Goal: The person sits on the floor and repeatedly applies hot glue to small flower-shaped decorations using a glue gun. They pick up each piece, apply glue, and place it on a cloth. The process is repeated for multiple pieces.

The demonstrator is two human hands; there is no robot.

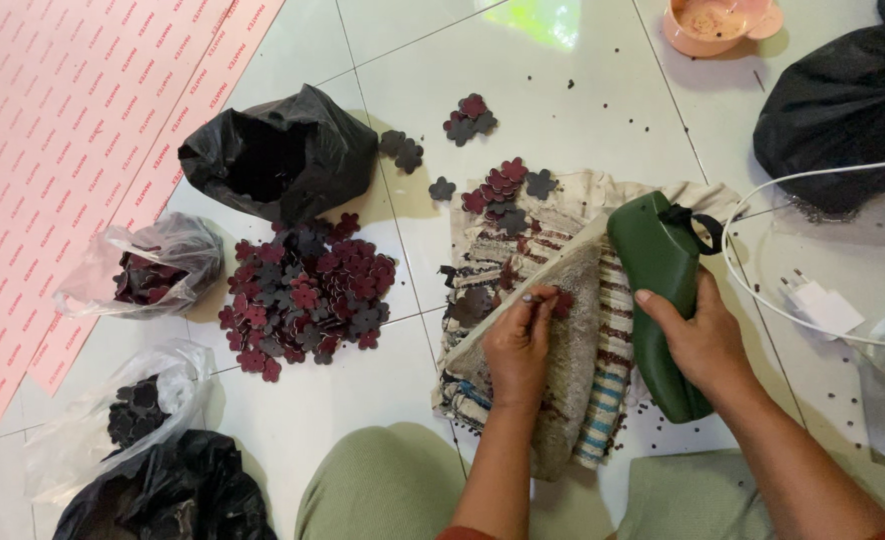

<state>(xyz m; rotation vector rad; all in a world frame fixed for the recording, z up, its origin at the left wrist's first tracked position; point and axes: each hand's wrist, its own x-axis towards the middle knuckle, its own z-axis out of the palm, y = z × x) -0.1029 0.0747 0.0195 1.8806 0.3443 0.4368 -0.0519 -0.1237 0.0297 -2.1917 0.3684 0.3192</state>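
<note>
My left hand pinches a small dark red flower-shaped piece against a folded striped cloth pad on the floor. Beside the pad, my right hand grips a dark green plastic tool with a black strap, held upright. A big pile of red and dark flower-shaped pieces lies left of the pad. Smaller stacks of the same pieces rest on the cloth's far edge, and another small stack lies on the white tiles.
An open black bag and two clear bags holding pieces sit at the left, beside a pink printed sheet. A pink bowl, another black bag, and a white cable with plug lie at the right.
</note>
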